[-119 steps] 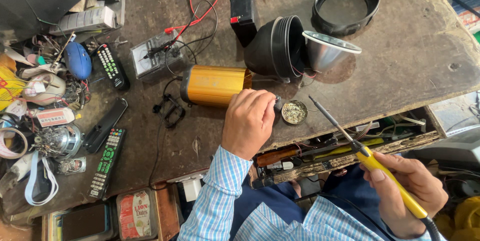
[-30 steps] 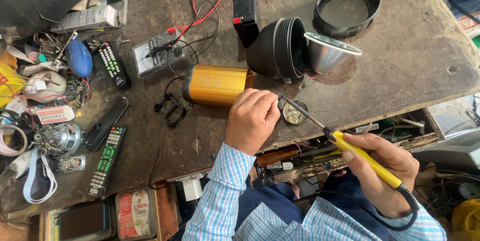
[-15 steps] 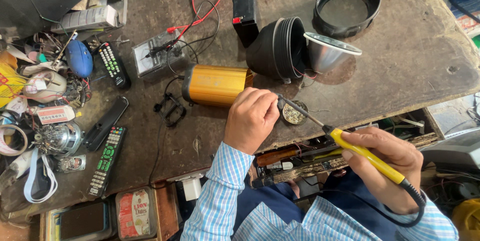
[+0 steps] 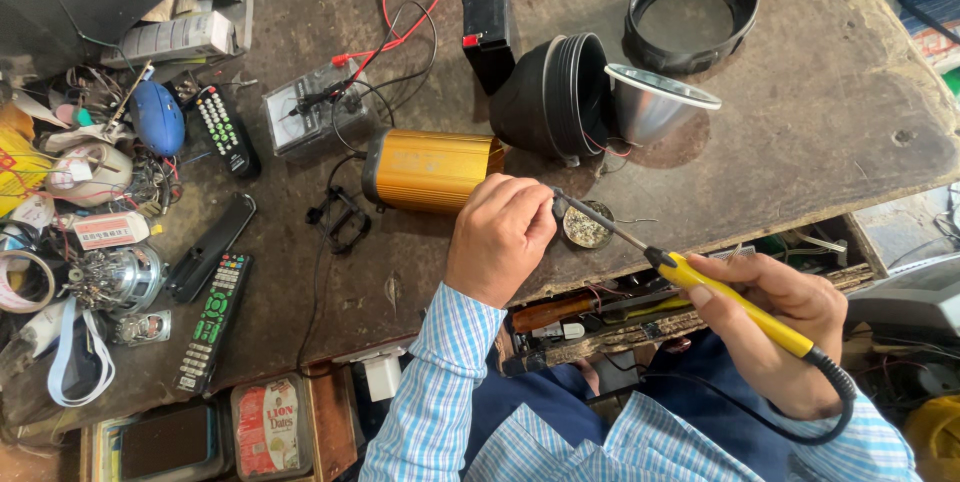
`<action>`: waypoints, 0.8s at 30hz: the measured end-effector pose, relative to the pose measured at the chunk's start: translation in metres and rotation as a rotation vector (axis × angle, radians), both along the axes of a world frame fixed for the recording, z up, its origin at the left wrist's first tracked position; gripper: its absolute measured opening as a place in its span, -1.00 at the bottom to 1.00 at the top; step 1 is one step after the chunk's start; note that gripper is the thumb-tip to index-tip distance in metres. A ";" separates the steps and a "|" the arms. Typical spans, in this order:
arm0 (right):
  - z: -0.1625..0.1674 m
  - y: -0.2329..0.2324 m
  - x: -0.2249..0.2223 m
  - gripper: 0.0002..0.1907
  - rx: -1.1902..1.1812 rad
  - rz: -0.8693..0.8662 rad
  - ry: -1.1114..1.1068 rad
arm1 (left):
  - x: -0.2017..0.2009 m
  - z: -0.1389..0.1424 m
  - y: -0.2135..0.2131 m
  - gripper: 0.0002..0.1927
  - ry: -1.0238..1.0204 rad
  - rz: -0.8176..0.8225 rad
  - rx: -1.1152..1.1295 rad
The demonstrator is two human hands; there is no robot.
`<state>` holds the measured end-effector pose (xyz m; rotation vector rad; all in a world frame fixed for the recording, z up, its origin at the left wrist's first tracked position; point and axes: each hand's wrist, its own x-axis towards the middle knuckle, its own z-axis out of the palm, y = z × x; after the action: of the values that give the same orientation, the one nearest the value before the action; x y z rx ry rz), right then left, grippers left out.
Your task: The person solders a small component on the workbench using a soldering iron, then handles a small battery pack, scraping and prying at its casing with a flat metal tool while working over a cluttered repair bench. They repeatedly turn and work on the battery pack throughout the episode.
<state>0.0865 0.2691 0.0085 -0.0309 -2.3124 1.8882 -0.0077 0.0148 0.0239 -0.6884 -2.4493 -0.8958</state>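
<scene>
My right hand (image 4: 775, 327) grips a yellow-handled soldering iron (image 4: 735, 304), its metal tip reaching up-left to my left hand (image 4: 500, 235). The left hand is closed into a loose fist beside the end of a gold metal cylinder (image 4: 430, 170); whatever its fingers pinch is hidden. A small round tin (image 4: 584, 226) of solder residue lies just under the iron's shaft. A black flashlight head (image 4: 555, 94) with a silver reflector (image 4: 655, 102) lies behind, red and black wires running from it.
A black ring (image 4: 690, 10) lies at the back right, a small black battery (image 4: 487, 24) and a clear meter box (image 4: 312, 119) with red and black leads at the back. Remotes (image 4: 212, 324), a blue mouse (image 4: 157, 117) and clutter fill the left. The workbench edge (image 4: 800, 212) runs close to me.
My right hand brought the soldering iron leftward, from away at the right until its tip meets my left hand's fingers. The left hand stayed by the gold cylinder.
</scene>
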 end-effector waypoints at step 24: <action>-0.017 0.044 0.023 -0.48 -0.588 0.079 0.085 | 0.002 -0.004 0.000 -0.90 0.011 0.007 -0.007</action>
<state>0.1093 0.3128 -0.0085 0.0722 -1.6520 2.4827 -0.0052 0.0150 0.0202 -0.6852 -2.4446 -0.8788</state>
